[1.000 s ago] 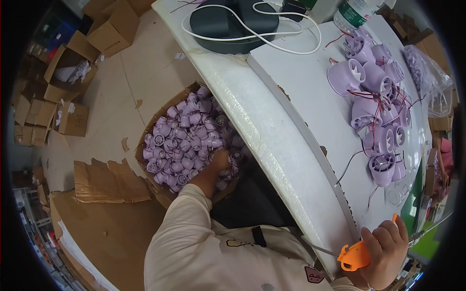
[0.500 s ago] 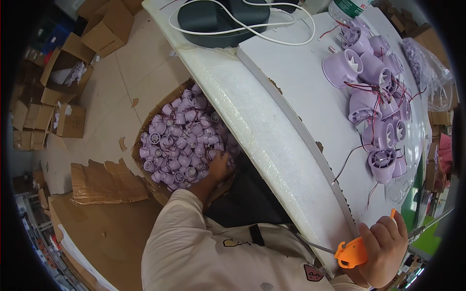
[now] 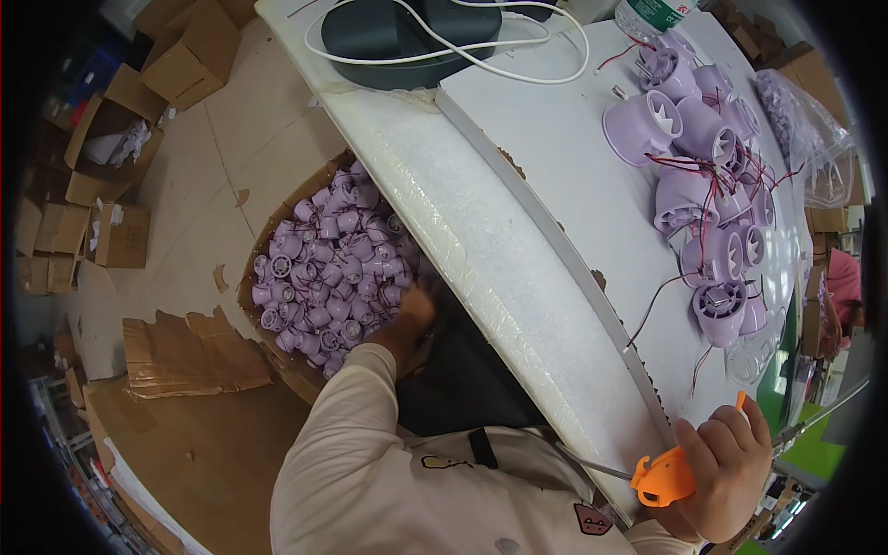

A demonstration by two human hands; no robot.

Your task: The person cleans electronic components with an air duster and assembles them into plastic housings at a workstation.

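My left hand [image 3: 419,307] reaches down into a cardboard box [image 3: 250,277] at the table's left side. The box is heaped with light purple plastic motor housings [image 3: 319,264] with thin red and black wires. Its fingers are hidden among the housings and in shadow, so any hold does not show. At the table's lower right corner my right hand [image 3: 726,467] is closed round an orange plastic piece [image 3: 663,478] with a grey metal rod running out on both sides. On the white tabletop, a cluster of the same purple housings [image 3: 708,203] lies with wires trailing.
A dark device [image 3: 407,46] with a looped white cable sits at the table's far end. Beside it stands a bottle [image 3: 652,14] with a green label. A clear plastic bag [image 3: 814,139] lies at the far right. Cardboard boxes [image 3: 194,55] stand on the floor at left.
My left hand has sunk deeper among the housings, its fingers now out of sight. The whole view has shifted slightly left. The right hand keeps its hold on the orange piece.
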